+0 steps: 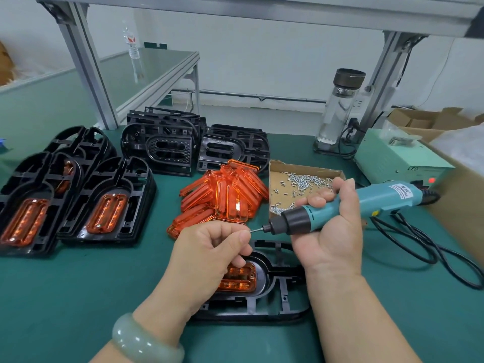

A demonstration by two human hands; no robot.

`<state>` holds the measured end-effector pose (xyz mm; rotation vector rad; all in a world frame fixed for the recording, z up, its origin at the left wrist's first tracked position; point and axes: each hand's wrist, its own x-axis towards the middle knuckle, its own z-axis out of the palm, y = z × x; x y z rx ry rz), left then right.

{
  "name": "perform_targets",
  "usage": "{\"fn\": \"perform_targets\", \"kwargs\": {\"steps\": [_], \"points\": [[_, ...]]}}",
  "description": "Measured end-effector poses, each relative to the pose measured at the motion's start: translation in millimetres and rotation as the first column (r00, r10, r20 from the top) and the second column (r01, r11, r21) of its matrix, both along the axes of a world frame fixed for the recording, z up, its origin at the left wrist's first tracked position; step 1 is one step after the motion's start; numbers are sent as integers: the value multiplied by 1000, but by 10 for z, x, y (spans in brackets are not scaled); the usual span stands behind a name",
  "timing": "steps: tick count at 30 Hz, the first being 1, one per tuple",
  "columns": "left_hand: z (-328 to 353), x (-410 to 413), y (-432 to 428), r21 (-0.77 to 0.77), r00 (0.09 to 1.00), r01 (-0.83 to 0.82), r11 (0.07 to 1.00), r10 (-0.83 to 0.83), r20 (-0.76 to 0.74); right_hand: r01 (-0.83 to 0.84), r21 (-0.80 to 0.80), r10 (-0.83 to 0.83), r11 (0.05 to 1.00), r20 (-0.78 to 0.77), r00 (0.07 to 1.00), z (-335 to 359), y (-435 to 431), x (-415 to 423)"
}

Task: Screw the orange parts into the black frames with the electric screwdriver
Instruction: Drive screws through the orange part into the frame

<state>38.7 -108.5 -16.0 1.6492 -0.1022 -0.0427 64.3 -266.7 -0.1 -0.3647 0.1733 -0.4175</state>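
1. We see the right grip (332, 226), a bare hand, curled round the teal electric screwdriver (379, 200). It holds the tool almost level above the desk, with the thin metal bit (256, 229) pointing left.
2. The left grip (209, 247), a bare hand with a pale green stone bangle (141, 341) on its wrist, has its fingers curled. Its thumb and forefinger pinch the tip of the thin metal bit. We cannot tell whether a screw sits between them.
3. Beneath both hands a black plastic frame (282, 297) lies flat on the green desk (78, 297). An orange translucent part (241, 279) sits in its oval recess, partly hidden by the left grip.
4. Behind the hands lies a heap of loose orange parts (225, 197). Just beside it on the right is a shallow cardboard tray (277, 174) strewn with small silver screws (303, 179).
5. At the left, black frames with orange parts seated in them (104, 203) overlap one another. Behind them, empty black frames (167, 142) stand on edge.
6. The screwdriver bears a white label whose print we cannot read. The pale green power box (392, 158) at the right reads "LED", near a lit red lamp (431, 180).
7. A tall glass bottle with a dark lid (340, 108) stands just left of that box.
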Motion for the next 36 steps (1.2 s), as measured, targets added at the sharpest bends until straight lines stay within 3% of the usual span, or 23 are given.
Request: {"fn": "perform_targets", "kwargs": {"steps": [20, 25, 30, 33, 36], "points": [[-4, -10, -11, 132, 993, -48, 990, 33, 115, 2, -36, 1, 999, 66, 998, 16, 49, -15], [8, 0, 7, 205, 984, -13, 979, -24, 177, -19, -66, 25, 998, 83, 996, 35, 72, -34], [38, 17, 60, 168, 983, 30, 985, -60, 175, 5, -55, -2, 998, 55, 998, 27, 19, -22], [30, 70, 224, 326, 964, 3, 945, -90, 250, 20, -64, -18, 998, 40, 999, 39, -85, 1], [18, 85, 332, 503, 955, 53, 863, -190, 226, 42, -91, -42, 995, 8, 999, 46, -142, 14]]}}
